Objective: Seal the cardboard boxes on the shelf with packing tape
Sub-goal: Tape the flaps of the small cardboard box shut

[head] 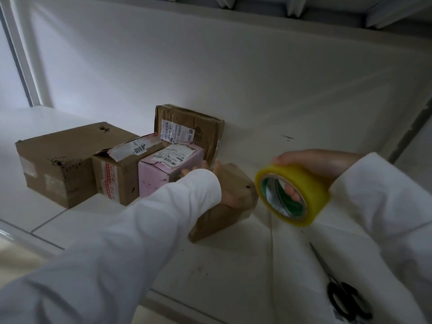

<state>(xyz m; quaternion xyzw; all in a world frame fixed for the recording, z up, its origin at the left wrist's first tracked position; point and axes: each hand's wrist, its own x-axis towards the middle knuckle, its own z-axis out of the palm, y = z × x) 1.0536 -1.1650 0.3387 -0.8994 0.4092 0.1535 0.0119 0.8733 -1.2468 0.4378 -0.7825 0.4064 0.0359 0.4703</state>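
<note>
Left hand point(228, 195) gripping the small brown box point(236, 183) on the shelf point(233, 265), right of the pink box point(163, 174). Right hand point(315, 163) clasping the yellow tape roll point(311, 195), fingers through core. Best to steady the box, find the tape end, lay it along the seam. Scissors point(346, 298) near right.

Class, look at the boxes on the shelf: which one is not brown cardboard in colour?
The pink box, with a white label on top, between the red-taped brown box and the small box under the left hand.

Head camera looks forward and down, close over the shelf point(233, 265) (single view).
</note>
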